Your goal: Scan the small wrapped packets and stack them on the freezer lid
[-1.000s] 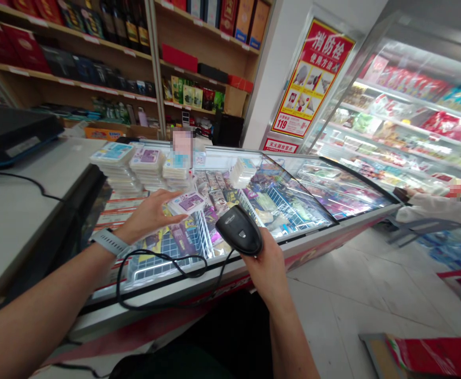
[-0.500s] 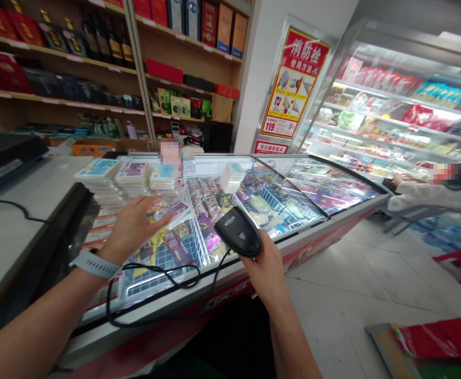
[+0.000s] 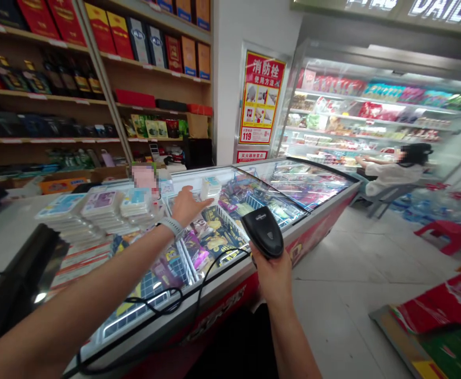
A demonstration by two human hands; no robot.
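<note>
The right grip [image 3: 272, 271] is closed around the handle of a black scanner [image 3: 262, 231], held above the front edge of the glass-topped freezer [image 3: 224, 279]. The left grip [image 3: 186, 206] is open, thumb spread from the fingers, beside a small stack of packs [image 3: 211, 187]; whether it touches them is hard to tell. Larger stacks [image 3: 102, 210] stand farther left on the freezer.

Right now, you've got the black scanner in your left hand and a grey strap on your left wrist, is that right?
Not quite: the head view shows the black scanner in the right hand. The grey strap is on the left wrist, as you say, and the left hand is over the freezer with its fingers spread.
</note>
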